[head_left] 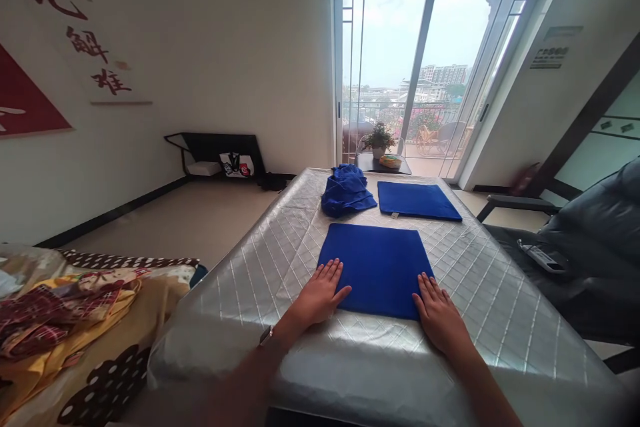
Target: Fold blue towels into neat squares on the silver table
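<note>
A blue cloth (377,267), folded into a flat rectangle, lies in front of me on a silver quilted cover (270,267). My left hand (321,290) rests flat on its left edge, fingers stretched out. On its right edge lies my right hand (437,307), also flat with fingers extended. Behind it to the right is another folded blue cloth (419,200) with a small white tag (395,215) at its near edge. A crumpled blue cloth (347,192) sits in a heap at the far left. What the fabrics are exactly, I cannot tell.
Clothes and patterned fabrics (65,320) are piled at the left. A black armchair (590,260) with a power strip (543,257) stands at the right. Beyond the covered surface, a potted plant (380,139) sits before sliding glass doors (415,67).
</note>
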`<state>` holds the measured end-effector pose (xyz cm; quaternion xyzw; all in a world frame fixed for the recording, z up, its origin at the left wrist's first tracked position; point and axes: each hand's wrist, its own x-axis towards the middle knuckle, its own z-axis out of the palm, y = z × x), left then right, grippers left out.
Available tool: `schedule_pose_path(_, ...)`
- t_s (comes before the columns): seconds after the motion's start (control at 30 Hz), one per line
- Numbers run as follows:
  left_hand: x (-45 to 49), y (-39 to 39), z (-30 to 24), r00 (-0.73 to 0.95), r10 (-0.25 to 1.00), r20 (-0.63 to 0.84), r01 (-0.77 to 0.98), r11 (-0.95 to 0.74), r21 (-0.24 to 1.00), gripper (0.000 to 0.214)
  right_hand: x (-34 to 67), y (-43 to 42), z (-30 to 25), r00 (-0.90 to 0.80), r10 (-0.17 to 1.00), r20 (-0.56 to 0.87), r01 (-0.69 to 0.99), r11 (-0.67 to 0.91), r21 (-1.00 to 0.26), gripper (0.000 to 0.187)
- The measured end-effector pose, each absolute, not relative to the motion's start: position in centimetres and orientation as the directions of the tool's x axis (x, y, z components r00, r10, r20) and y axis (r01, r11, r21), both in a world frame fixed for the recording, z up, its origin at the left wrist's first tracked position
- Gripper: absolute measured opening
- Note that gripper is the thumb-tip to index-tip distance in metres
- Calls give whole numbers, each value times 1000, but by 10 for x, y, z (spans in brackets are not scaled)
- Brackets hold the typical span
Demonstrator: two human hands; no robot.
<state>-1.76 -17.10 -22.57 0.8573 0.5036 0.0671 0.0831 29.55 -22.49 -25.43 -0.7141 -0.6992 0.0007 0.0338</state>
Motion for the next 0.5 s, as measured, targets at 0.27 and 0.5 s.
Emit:
schedule_pose_path(0.27, 87, -178, -215, 761, 620, 189, 581, -782, 224, 71, 295, -223, -254, 11, 998, 65, 1000, -11, -12, 63)
schedule_pose_path(0.5, 128, -169, -221, 803, 578, 145, 533, -805, 260, 69, 296, -224, -253, 9, 999, 44, 999, -7, -41, 62)
